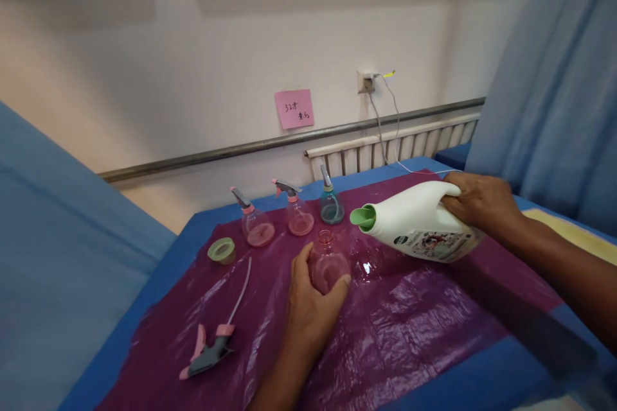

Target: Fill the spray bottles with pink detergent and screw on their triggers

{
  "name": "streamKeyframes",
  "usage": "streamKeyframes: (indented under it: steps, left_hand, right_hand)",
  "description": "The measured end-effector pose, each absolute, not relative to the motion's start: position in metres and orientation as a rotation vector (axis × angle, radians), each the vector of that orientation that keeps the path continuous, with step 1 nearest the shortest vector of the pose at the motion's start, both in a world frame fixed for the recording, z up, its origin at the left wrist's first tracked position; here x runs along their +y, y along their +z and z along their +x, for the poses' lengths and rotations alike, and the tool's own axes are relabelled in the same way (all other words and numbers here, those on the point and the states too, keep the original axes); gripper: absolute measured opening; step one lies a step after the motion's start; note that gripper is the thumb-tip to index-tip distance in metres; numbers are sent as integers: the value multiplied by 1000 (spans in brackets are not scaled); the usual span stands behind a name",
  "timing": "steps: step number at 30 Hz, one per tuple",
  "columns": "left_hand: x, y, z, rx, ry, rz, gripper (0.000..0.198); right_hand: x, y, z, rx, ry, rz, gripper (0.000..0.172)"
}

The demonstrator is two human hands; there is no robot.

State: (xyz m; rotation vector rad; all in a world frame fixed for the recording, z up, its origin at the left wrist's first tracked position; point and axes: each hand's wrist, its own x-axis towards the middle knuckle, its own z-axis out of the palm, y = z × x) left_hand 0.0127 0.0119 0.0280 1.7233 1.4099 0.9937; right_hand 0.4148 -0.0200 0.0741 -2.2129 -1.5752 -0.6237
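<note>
My left hand (315, 298) is wrapped round a clear pink spray bottle (331, 263) without its top, standing upright on the purple plastic sheet (385, 321). In my right hand (479, 202) is the handle of a white jug-shaped bottle (414, 218), tilted to the left. Its green pouring spout (364, 218) is above and to the right of the pink bottle's open neck, apart from it. No stream of liquid shows between them. A grey and pink trigger spray head (209, 350) with its thin tube lies on the sheet at the front left.
Behind the left hand stand two pink spray bottles (259, 228) (299, 217) and a teal spray bottle (331, 205), all with heads on. A green cap (222, 250) sits at left. Blue curtains hang on both sides; a white cable (396, 141) runs down from the wall socket.
</note>
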Motion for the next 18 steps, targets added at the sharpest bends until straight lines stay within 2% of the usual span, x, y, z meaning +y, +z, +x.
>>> streamKeyframes:
  steps: [7,13,18]
  left_hand:
    - [10,25,12,1411,1052,1691,87]
    - [20,15,11,1370,1087,1680,88]
    - [31,7,8,1354,1106,1723,86]
  right_hand:
    - [-25,84,393,-1651,-603,-2251,20]
    - [-23,91,393,-1488,-500,-2298,32]
    - [-22,97,401,-1433,-421,-2284,36]
